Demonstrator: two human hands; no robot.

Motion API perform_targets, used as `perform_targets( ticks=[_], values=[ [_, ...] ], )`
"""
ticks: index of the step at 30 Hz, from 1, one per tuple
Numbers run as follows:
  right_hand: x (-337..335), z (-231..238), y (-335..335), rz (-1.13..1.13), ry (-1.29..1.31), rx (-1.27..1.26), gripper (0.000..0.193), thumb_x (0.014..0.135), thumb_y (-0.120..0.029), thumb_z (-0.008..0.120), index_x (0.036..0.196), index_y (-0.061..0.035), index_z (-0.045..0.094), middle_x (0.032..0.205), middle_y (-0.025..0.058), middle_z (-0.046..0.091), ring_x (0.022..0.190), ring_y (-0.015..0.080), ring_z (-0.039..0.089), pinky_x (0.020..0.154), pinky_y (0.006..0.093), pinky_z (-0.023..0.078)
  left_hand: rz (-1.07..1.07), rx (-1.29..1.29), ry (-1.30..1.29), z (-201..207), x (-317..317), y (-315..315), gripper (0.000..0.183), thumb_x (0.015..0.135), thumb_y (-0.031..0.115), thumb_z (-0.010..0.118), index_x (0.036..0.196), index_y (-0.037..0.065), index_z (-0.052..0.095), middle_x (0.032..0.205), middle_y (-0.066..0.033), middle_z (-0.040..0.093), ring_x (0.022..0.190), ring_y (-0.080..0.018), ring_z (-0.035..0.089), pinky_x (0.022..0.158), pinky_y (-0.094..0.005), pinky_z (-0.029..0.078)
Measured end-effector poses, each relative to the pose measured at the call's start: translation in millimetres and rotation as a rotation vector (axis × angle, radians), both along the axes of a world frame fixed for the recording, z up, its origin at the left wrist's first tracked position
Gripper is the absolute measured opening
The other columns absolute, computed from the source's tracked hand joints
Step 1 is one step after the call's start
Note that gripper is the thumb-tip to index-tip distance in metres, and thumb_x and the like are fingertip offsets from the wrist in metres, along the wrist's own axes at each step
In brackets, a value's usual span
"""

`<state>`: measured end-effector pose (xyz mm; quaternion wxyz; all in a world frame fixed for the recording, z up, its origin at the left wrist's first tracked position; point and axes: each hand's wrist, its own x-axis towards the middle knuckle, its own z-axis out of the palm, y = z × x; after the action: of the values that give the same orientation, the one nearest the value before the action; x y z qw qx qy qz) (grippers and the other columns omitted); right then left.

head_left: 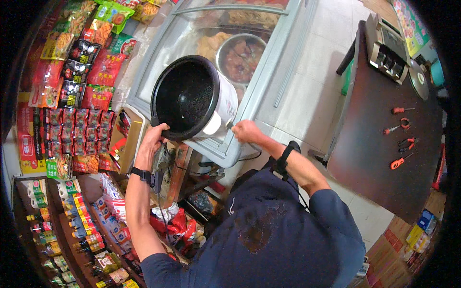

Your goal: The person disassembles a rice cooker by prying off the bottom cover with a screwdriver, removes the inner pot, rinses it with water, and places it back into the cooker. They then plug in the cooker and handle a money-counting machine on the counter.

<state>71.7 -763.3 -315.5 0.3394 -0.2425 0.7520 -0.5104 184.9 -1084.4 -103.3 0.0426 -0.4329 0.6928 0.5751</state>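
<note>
Rice cooker (226, 100): white-bodied, black inside, lid off, on the near end of the chest freezer (263, 98), tilted so its open mouth faces up and to the left.
Left hand (152, 138): over the freezer's near left corner, curled round the cooker's lower left rim, holding it.
Right hand (247, 132): over the freezer's near right edge, fingers drawn narrow beside the cooker's wall at a small dark piece; whether they grip it, I cannot tell.
Metal bowl (241, 58): inside the freezer, under the glass, just behind the cooker, filled with reddish food.
Open carton (136, 141): just left of the freezer's near end, with red and black items in it.
Food packets (79, 72): in rows left of the freezer, mostly red, black and green.
Bottles (84, 216): on shelves, nearer the person and left of the freezer.
Dark table (370, 149): well right of the freezer, bearing red-handled tools (397, 163), a beige machine (388, 50) and a round disc (418, 79).
</note>
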Motion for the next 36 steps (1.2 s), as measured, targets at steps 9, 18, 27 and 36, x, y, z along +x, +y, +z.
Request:
perform_targets(
  ticks=[9,18,27,36],
  values=[
    [30.0,9.8,-32.6,0.229,-0.117,0.079,0.048,0.099,-0.045,0.064,0.083,-0.0017,0.075,0.066,0.0114,0.072,0.060,0.0231,0.073,0.066,0.0395,0.059,0.142,0.188,0.121,-13.8,32.4,14.1,0.054,0.096,0.058,0.070,0.116,0.008,0.071,0.091,-0.0032,0.075,0.063,-0.0127,0.065,0.048,-0.0268,0.048],
    [41.7,22.7,-45.9,0.324,0.091,0.117,0.032,0.100,-0.032,0.066,0.097,-0.0022,0.076,0.079,0.0140,0.075,0.074,0.0258,0.074,0.070,0.0400,0.059,0.136,-0.070,0.117,-9.7,22.0,23.5,0.049,0.085,0.011,0.073,0.126,0.005,0.047,0.089,-0.0080,0.064,0.062,-0.0162,0.062,0.044,-0.0287,0.049],
    [-46.6,102.8,57.3,0.049,0.416,0.106,0.037,0.094,-0.033,0.073,0.118,-0.0059,0.074,0.102,0.0190,0.075,0.089,0.0336,0.073,0.082,0.0440,0.059,-0.194,-0.159,0.193,-36.1,-3.2,-54.4,0.031,0.082,0.009,0.075,0.111,0.000,0.069,0.100,-0.0049,0.073,0.088,-0.0197,0.068,0.080,-0.0341,0.056],
    [-65.0,142.2,49.1,-0.228,0.386,-0.130,0.060,0.099,-0.038,0.072,0.145,-0.0035,0.055,0.130,0.0155,0.065,0.097,0.0246,0.069,0.090,0.0400,0.055,0.271,0.071,0.262,-7.7,52.2,28.6,0.058,0.088,0.043,0.085,0.126,0.006,0.063,0.088,-0.0032,0.067,0.047,-0.0104,0.048,0.039,-0.0266,0.034]
  ],
)
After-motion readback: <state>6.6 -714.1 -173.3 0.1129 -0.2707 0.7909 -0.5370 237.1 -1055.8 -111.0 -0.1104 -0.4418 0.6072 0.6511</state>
